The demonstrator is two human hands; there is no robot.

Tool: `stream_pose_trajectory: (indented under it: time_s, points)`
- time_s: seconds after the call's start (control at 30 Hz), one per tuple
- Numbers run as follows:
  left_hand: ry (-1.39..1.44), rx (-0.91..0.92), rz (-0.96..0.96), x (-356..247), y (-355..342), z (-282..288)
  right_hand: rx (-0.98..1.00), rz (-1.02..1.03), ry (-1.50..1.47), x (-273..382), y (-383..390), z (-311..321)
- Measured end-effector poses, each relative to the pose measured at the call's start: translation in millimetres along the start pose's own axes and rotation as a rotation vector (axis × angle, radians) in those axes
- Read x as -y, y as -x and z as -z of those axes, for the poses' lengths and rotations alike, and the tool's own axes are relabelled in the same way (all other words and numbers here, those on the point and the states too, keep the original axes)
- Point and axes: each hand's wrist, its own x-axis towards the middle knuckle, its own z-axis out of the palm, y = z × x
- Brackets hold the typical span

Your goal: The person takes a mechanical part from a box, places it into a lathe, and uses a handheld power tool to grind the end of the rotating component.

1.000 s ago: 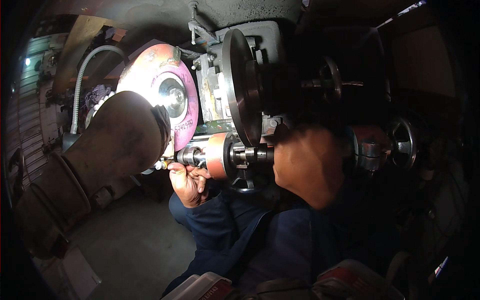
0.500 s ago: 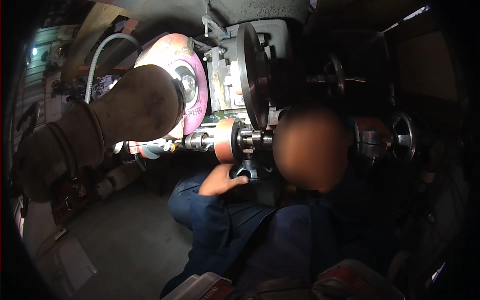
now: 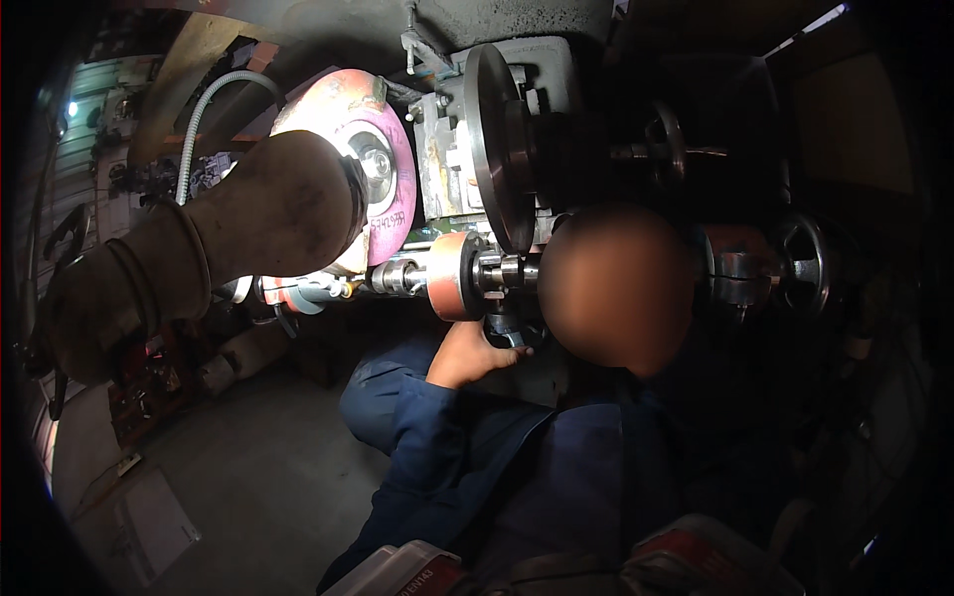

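At the machine's front, below a bright shaft, my left hand (image 3: 471, 356) curls around a dark lobed hand knob (image 3: 509, 336), thumb lying across its side. An orange collar (image 3: 449, 278) sits on the shaft just above that hand. A round blurred patch (image 3: 618, 288) covers the end of my right sleeve, so my right hand's fingers cannot be made out. Behind it stands a large grey metal disc (image 3: 489, 149), seen nearly edge-on. To the left is a pink grinding wheel (image 3: 399, 223) in a pale orange guard (image 3: 333, 94), brightly lit.
A bulky, dusty work lamp (image 3: 278, 204) reaches in from the left, close to the wheel. A grey flexible conduit (image 3: 189, 129) arches behind it. At the right are an orange clamp block (image 3: 740, 266) and a spoked handwheel (image 3: 803, 263). Grey floor (image 3: 258, 477) lies lower left.
My left hand has shifted to the right around the knob, and its thumb now covers a different part of it. The view has shifted slightly.
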Motion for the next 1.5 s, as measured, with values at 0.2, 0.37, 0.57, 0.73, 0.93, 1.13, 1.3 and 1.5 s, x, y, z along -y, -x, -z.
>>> stream_pose_trajectory:
  time_s: [0.2,0.37,0.57,0.73,0.93,1.13,1.3,1.5]
  points:
    - [-0.510,-0.184,-0.219,-3,15,15,0.035,0.011,0.004,-1,0,-11]
    - [0.337,-0.539,-0.233,-32,57,65,0.014,0.006,0.015,-4,2,2]
    - [0.821,-0.655,-0.165,-29,41,61,0.029,0.001,-0.065,-3,0,-9]
    - [0.727,-0.657,-0.162,-33,41,62,-0.068,-0.001,-0.069,-5,-1,-13]
    - [0.845,-0.601,-0.205,-35,41,63,-0.086,0.008,-0.085,-6,-2,-14]
    - [0.990,-0.738,-0.254,-31,35,53,-0.159,0.010,-0.132,-5,-2,-17]
    - [0.931,-0.725,-0.334,-22,32,50,-0.134,0.006,-0.170,-4,0,-11]
    - [0.974,-0.554,-0.332,-15,32,60,-0.279,0.104,-0.112,-4,4,-27]
